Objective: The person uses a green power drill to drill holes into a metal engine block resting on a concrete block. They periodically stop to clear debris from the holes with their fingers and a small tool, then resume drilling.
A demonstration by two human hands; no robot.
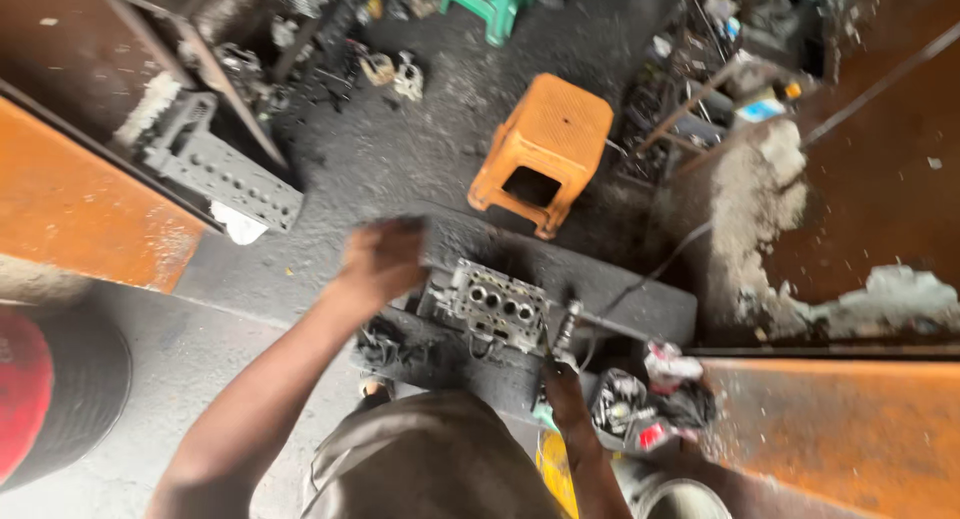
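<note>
While hands flank it, ridged grey metal engine block, greasy slab.

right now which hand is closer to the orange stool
Left. The left hand is raised just left of the orange stool; the right hand is lower, past the metal engine block.

The grey cast-metal engine block looked dull and grimy; the orange plastic stool looked matt, dusty.
</note>
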